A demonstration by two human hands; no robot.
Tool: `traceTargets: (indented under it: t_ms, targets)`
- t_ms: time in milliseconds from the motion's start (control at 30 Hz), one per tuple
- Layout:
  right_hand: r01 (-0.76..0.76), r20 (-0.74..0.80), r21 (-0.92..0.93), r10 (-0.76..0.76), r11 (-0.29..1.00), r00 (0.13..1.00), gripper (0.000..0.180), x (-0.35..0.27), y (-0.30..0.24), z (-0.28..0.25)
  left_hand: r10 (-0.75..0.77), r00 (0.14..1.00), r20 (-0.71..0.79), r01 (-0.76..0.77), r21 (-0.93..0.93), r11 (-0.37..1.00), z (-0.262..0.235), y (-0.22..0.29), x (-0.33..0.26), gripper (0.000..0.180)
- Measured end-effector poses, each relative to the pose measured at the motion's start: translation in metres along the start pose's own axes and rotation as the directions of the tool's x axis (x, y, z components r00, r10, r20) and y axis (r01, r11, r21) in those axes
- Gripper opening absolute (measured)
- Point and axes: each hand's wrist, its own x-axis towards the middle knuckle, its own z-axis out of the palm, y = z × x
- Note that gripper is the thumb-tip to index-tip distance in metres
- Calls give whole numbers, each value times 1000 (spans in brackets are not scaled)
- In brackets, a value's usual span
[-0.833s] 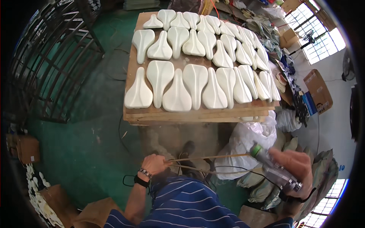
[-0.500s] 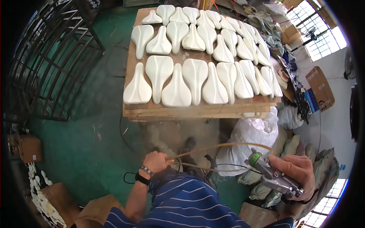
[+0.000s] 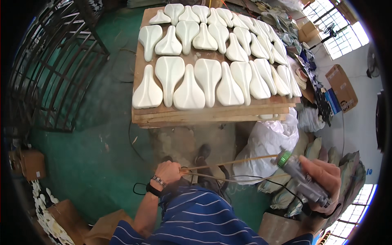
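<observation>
My right hand (image 3: pixel 326 174) is wrapped round a grey metal spray gun (image 3: pixel 303 179) with a green ring near its front end. Amber, see-through hoses (image 3: pixel 234 161) run from the gun across to my left hand (image 3: pixel 168 173), whose fingers are closed round them in front of my waist. Beyond both hands, rows of cream-white bicycle saddle pads (image 3: pixel 188 93) lie on a wooden board table (image 3: pixel 212 115). They alternate in direction, narrow noses pointing toward and away from me. Neither hand touches the pads.
Right of the table's near edge stands a white woven sack (image 3: pixel 263 145), with several stuffed sacks (image 3: pixel 347 179) farther right. A dark metal rack (image 3: pixel 65 77) is on the left. Cardboard boxes (image 3: pixel 32 164) and more white pads (image 3: pixel 45 210) lie lower left. A thin black cable hangs by my legs.
My right hand has turned the spray gun, its front end swinging slightly right and up. The hoses look straighter. My left hand keeps its hold, and the view has shifted slightly.
</observation>
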Motion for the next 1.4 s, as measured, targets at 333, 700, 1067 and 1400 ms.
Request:
traceTargets:
  t_ms: [333, 700, 1067, 1400]
  targets:
    - [84, 104, 56, -90, 995, 991, 55, -23, 25, -9, -4, 1000, 20, 3, 25, 1000, 16, 19, -9, 52]
    - [150, 93, 121, -162, 981, 982, 58, -14, 144, -69, -17, 999, 31, 27, -337, 941, 68, 152, 10, 62]
    - [308, 239, 146, -335, 940, 911, 59, 12, 187, -90, 17, 1000, 3, -14, -409, 912, 124, 235, 9, 69]
    - [337, 299, 120, -358, 934, 885, 66, 30, 170, -94, 113, 990, -85, -136, -349, 927, 98, 248, 51, 75]
